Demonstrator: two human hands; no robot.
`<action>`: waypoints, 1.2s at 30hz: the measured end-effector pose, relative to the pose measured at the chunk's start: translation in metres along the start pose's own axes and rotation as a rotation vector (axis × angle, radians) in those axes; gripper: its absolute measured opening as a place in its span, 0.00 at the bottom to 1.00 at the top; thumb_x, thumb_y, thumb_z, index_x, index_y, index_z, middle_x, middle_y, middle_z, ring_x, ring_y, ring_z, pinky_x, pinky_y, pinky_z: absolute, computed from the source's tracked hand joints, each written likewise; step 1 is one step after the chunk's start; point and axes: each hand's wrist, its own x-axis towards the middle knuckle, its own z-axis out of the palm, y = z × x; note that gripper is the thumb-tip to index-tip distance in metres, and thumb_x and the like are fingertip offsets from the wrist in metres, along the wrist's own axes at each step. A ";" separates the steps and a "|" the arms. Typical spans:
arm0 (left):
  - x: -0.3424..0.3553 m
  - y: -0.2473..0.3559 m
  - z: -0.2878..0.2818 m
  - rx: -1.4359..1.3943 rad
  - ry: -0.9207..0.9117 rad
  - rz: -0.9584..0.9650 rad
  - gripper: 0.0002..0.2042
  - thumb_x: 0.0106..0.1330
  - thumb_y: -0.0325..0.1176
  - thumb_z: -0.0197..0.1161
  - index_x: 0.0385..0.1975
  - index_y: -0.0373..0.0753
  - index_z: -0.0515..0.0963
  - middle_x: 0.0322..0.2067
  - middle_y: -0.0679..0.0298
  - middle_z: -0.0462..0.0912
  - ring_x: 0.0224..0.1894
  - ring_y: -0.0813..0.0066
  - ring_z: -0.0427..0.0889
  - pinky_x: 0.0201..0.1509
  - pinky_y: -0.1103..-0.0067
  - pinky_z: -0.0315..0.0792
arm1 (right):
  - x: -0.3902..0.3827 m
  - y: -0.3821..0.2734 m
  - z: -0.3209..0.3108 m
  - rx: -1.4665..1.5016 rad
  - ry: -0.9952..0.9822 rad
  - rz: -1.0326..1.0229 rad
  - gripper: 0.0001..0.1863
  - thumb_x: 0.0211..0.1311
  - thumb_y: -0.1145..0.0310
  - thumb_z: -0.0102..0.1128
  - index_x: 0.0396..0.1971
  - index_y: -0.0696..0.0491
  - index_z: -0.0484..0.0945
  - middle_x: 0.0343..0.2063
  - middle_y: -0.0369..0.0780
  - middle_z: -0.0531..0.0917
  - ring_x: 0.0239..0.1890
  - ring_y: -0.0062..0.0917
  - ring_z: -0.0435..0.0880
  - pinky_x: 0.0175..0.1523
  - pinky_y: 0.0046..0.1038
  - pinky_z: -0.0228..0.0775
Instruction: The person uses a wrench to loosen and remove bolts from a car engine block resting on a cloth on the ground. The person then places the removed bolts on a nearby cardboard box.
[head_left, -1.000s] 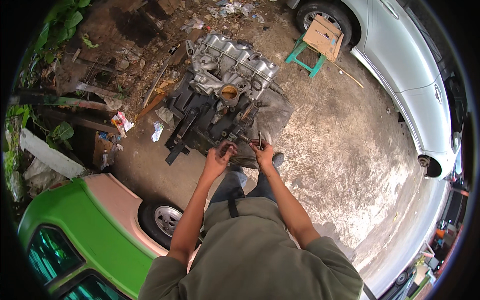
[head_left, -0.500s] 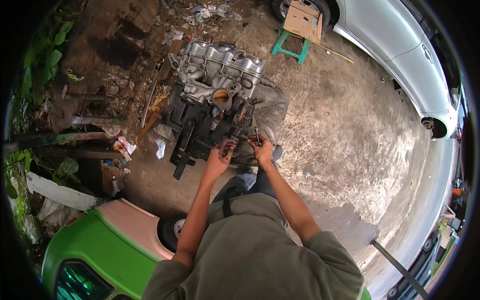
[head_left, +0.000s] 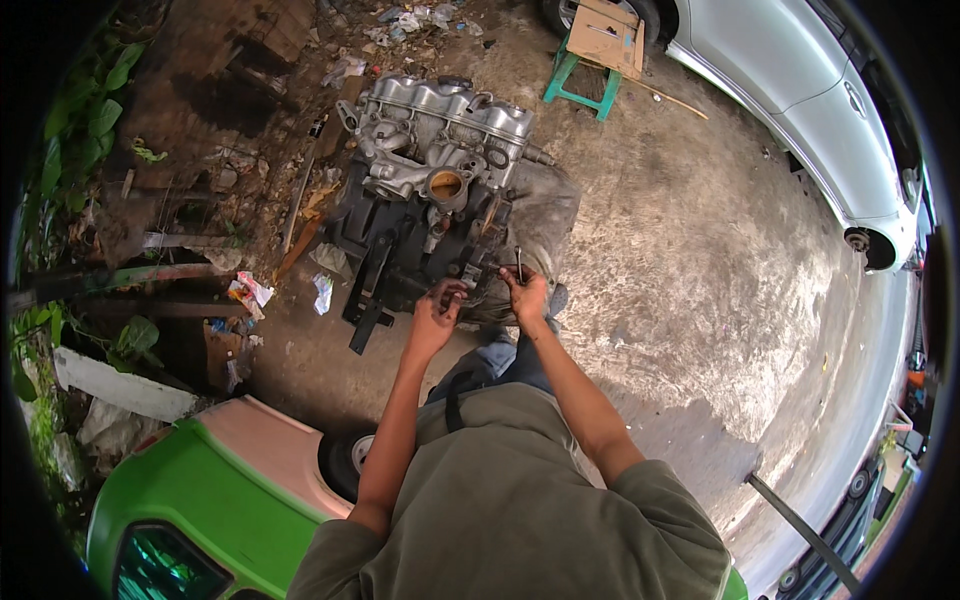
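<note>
A car engine (head_left: pixel 440 135) with a silvery top cover and a dark lower block stands on the ground before me. Its round intake opening (head_left: pixel 445 187) faces up and is brownish inside. My left hand (head_left: pixel 436 312) is at the engine's near side, fingers curled and darkened with grease; what they hold, if anything, is too small to make out. Just to its right, my right hand (head_left: pixel 528 298) pinches a slim metal wrench (head_left: pixel 519 262), which points up and away from me. A black metal bracket (head_left: pixel 372 285) sticks out at the engine's near left.
A silver car (head_left: pixel 770 60) stands far right, one wheel off. Near it, a green stool (head_left: pixel 582 90) bears a piece of cardboard (head_left: pixel 606 40). A green and pink vehicle (head_left: pixel 260 450) is close at lower left. Litter and planks (head_left: pixel 300 205) lie left of the engine.
My right hand has shifted slightly, and the wrench in it stands a little higher and more upright. My left hand stays at nearly the same spot. The view has tilted slightly.
</note>
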 end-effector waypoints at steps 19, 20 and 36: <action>-0.025 -0.009 -0.010 0.041 -0.004 -0.038 0.09 0.73 0.32 0.55 0.46 0.37 0.77 0.34 0.56 0.86 0.37 0.66 0.86 0.41 0.72 0.76 | 0.002 0.008 0.017 0.384 0.046 0.007 0.10 0.63 0.69 0.70 0.37 0.59 0.82 0.24 0.33 0.83 0.13 0.10 0.60 0.17 0.20 0.46; -0.025 -0.009 -0.010 0.040 0.003 -0.010 0.09 0.73 0.32 0.55 0.46 0.37 0.77 0.34 0.56 0.86 0.37 0.65 0.86 0.41 0.72 0.76 | 0.002 0.006 0.014 0.368 0.030 0.063 0.09 0.63 0.69 0.70 0.37 0.59 0.82 0.24 0.33 0.83 0.13 0.09 0.60 0.17 0.19 0.46; -0.021 -0.012 0.002 0.029 -0.009 0.007 0.09 0.73 0.32 0.54 0.45 0.36 0.78 0.34 0.57 0.87 0.37 0.66 0.87 0.43 0.74 0.77 | -0.019 -0.004 0.006 0.277 -0.024 0.048 0.09 0.62 0.75 0.69 0.38 0.63 0.82 0.32 0.40 0.86 0.34 0.21 0.83 0.44 0.22 0.73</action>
